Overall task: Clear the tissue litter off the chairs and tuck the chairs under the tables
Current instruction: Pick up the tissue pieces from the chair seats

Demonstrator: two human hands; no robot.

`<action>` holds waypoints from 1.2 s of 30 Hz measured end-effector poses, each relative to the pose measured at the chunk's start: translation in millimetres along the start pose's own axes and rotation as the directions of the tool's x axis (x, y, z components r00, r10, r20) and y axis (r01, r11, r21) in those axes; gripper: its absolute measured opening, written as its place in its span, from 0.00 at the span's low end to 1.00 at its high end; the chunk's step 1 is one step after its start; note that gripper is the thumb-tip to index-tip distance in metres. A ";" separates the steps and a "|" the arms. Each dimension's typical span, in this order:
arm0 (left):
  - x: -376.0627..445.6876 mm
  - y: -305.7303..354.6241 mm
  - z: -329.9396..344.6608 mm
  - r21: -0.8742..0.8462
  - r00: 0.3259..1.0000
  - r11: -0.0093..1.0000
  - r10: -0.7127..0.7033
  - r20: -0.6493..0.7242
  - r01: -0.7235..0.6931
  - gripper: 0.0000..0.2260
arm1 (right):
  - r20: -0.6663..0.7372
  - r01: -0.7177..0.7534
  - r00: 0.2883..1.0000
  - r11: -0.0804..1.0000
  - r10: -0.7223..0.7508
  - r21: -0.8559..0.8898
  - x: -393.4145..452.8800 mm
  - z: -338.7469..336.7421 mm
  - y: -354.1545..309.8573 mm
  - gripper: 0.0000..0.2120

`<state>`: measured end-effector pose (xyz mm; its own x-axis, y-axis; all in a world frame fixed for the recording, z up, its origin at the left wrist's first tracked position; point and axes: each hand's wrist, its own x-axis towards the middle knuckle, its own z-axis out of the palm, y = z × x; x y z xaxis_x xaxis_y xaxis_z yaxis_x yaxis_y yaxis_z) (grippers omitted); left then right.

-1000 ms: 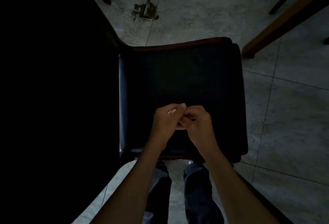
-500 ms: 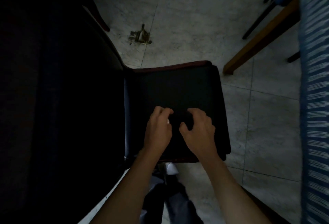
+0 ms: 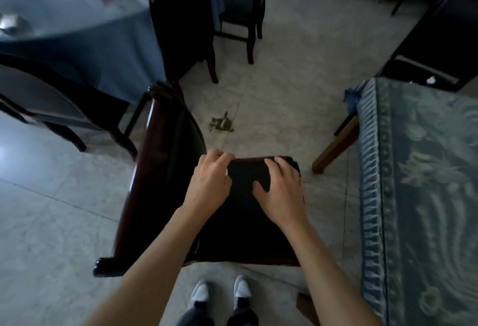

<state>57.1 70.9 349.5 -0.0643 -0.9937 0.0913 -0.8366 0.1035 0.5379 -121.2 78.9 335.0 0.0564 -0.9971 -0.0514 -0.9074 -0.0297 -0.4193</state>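
A dark wooden chair (image 3: pixel 240 224) with a black seat stands in front of me, its back on the left. My left hand (image 3: pixel 210 183) hovers over the seat's far left corner with curled fingers and holds a small white tissue scrap (image 3: pixel 226 172) against its palm. My right hand (image 3: pixel 280 191) lies on the seat with spread fingers, the fingertips at the far edge. At the upper right stands another dark chair (image 3: pixel 437 48) with a white tissue bit (image 3: pixel 430 79) on its seat.
A table with a patterned blue cloth (image 3: pixel 424 196) runs along the right, its wooden leg (image 3: pixel 333 144) near the chair. A round table with a blue cloth (image 3: pixel 77 28) and more chairs (image 3: pixel 181 30) are at the upper left. A dark stain (image 3: pixel 221 123) marks the tiled floor.
My hands came apart and moved to the seat's far edge, the left one keeping the tissue scrap. My view has lifted, so the tables and other chairs now show.
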 end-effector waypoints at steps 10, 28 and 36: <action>26.0 -46.7 -103.3 0.017 0.985 0.989 0.149 -0.087 -0.148 0.20 | -0.165 0.082 0.983 0.996 -0.074 0.040 25.7 -26.9 -96.1 0.26; 126.6 -210.4 -253.3 -0.103 0.933 0.928 0.351 -0.075 -0.357 0.19 | -0.364 -0.140 0.913 0.980 0.182 0.139 83.7 -4.7 -299.7 0.25; 274.4 -230.3 -235.0 -0.102 0.907 0.904 0.420 0.027 -0.416 0.21 | -0.346 -0.248 0.893 0.956 0.288 0.156 212.7 18.6 -303.6 0.29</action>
<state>360.0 -215.8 447.6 -0.4246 -0.8590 0.2860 -0.6739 0.5108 0.5337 174.0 -122.9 434.5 -0.3552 -0.9233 0.1464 -0.8166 0.2302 -0.5293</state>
